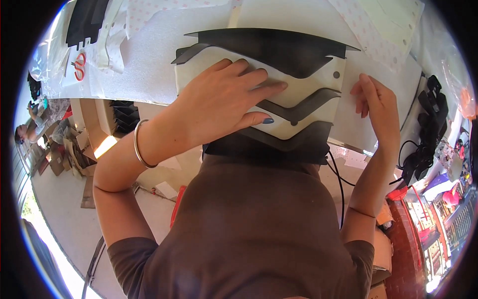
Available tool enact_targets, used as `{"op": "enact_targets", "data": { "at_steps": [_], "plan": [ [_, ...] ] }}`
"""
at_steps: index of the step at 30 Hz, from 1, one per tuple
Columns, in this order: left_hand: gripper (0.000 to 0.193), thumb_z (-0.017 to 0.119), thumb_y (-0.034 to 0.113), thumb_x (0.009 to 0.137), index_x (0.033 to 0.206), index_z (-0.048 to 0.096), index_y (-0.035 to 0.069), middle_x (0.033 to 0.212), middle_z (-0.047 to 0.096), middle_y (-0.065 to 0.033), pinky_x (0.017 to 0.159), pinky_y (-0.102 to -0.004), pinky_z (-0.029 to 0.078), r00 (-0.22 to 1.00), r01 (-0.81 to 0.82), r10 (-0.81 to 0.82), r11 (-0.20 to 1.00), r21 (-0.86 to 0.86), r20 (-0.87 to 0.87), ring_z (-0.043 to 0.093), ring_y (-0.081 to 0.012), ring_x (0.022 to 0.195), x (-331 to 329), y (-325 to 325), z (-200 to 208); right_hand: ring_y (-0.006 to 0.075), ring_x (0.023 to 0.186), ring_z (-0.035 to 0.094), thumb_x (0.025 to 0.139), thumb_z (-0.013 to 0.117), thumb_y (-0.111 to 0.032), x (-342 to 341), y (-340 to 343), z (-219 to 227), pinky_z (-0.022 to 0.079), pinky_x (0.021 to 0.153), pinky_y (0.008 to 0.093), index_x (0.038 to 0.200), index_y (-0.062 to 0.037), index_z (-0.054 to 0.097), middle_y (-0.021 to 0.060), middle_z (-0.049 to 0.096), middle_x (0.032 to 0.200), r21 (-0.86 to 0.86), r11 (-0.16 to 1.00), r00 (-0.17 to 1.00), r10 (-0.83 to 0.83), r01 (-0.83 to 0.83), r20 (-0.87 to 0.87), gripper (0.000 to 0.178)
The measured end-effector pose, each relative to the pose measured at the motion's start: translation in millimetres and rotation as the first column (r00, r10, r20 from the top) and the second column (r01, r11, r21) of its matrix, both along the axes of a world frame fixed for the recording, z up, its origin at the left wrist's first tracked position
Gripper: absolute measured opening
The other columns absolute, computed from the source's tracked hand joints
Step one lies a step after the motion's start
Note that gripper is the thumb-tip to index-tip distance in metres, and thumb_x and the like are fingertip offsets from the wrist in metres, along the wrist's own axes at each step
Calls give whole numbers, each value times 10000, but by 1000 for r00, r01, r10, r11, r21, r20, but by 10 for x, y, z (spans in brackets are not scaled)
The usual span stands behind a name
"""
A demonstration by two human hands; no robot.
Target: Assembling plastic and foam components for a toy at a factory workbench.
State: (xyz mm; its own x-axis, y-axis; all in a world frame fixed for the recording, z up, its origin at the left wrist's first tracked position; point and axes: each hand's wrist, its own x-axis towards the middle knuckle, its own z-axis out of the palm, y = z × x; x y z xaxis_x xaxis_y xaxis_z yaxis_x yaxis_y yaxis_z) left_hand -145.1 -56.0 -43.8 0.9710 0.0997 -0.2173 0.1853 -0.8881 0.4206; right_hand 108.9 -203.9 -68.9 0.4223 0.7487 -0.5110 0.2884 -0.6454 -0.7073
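Observation:
My left hand (pixel 226 94) lies palm down, fingers spread, over a cream sheet (pixel 318 74) that carries black zigzag-edged pieces. Its thumb reaches toward the middle black strip (pixel 298 110); whether the palm presses on the sheet is hard to tell. A wide black piece (pixel 298 47) with a pointed lower edge spans the sheet's far end. Another black piece (pixel 303 139) lies at the near end, against my body. To the right of the sheet, my right hand (pixel 377 102) is held apart from it, fingers loosely bent, with nothing visible in them.
Orange-handled scissors (pixel 79 67) lie at the table's left, below a black slotted piece (pixel 87 22). Dotted paper (pixel 368 30) covers the far right. Black shaped parts (pixel 432 112) are heaped at the right edge. A black cable (pixel 342 194) hangs near my right arm; cardboard boxes (pixel 89 124) stand left.

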Motion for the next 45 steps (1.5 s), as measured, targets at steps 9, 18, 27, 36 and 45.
{"op": "enact_targets", "data": {
  "at_steps": [9, 18, 27, 36, 45],
  "plan": [
    [607, 652, 359, 784, 1285, 505, 48, 966, 537, -7, 838, -274, 423, 994, -52, 72, 975, 215, -88, 504, -176, 895, 60, -107, 48, 70, 468, 422, 955, 488, -369, 59, 9, -45, 329, 465, 231, 748, -3, 606, 12, 458, 504, 26, 999, 995, -33, 36, -94, 437],
    [595, 669, 374, 761, 1302, 501, 193, 991, 539, -20, 836, -301, 448, 997, -41, 43, 999, 32, -58, 524, -202, 925, 84, 0, -29, 66, 475, 416, 954, 491, -359, 50, 11, -55, 320, 460, 232, 775, -12, 611, 10, 459, 508, 9, 1000, 998, 3, -2, -59, 408],
    [538, 687, 341, 751, 1194, 575, 58, 983, 525, -60, 805, -344, 451, 972, -235, 237, 965, 117, 0, 534, -233, 883, -104, -24, 63, 156, 740, 533, 879, 573, -178, -118, 45, 202, 411, 665, 270, 891, -30, 634, 44, 591, 787, 282, 900, 900, 213, -332, 379, 160],
    [272, 692, -17, 673, 929, 617, 37, 856, 602, -63, 763, -338, 465, 813, -576, 579, 816, -56, 66, 578, -243, 819, -566, 80, -104, 316, 889, 520, 791, 558, -76, -701, 415, 404, 419, 821, 406, 952, 15, 586, 131, 574, 913, -49, 547, 466, 754, -836, 463, 187],
    [241, 701, -24, 655, 879, 635, 35, 819, 605, -62, 709, -321, 472, 705, -665, 703, 703, -252, 98, 585, -218, 788, -862, 89, -210, 381, 943, 516, 845, 507, -134, -1039, 625, 438, 416, 823, 431, 1022, 36, 540, 190, 542, 974, -55, 636, 631, 771, -770, 83, 247]
  ]
}}
